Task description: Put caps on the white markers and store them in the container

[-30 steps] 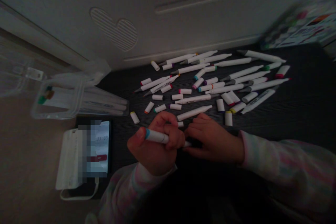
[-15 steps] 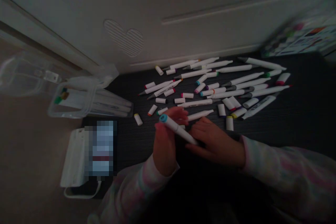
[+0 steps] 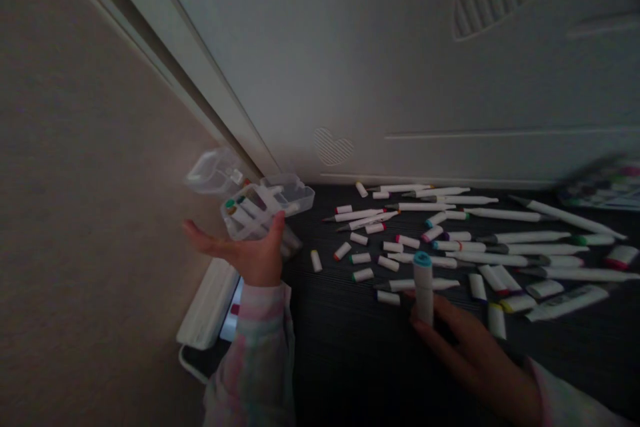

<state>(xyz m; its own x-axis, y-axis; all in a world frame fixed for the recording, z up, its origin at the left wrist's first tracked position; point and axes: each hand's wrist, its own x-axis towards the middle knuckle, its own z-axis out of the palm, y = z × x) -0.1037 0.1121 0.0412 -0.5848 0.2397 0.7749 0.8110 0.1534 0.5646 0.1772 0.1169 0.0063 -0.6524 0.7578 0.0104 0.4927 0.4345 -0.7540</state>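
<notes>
Between the thumb and fingers of my right hand [image 3: 465, 347] a white marker [image 3: 424, 287] with a blue cap end stands nearly upright. My left hand [image 3: 250, 250] is spread, thumb up, in front of a clear plastic case [image 3: 245, 210] with its lid [image 3: 215, 170] flipped open. Several capped markers [image 3: 243, 213] stand in that case. Whether my left hand touches the case I cannot tell. Many uncapped white markers [image 3: 425, 263] and loose caps [image 3: 360, 258] with coloured ends lie scattered on the dark tabletop [image 3: 345, 347].
A white box-shaped device [image 3: 207, 307] and a lit phone [image 3: 233, 313] lie at the left edge of the table, partly behind my left arm. A pale panel with heart reliefs [image 3: 334, 147] rises along the back. At far right is a blurred colourful package [image 3: 605, 183].
My left hand has left the marker and moved left to the clear case, fingers spread. My right hand keeps the marker, now more upright. The view has turned to the left.
</notes>
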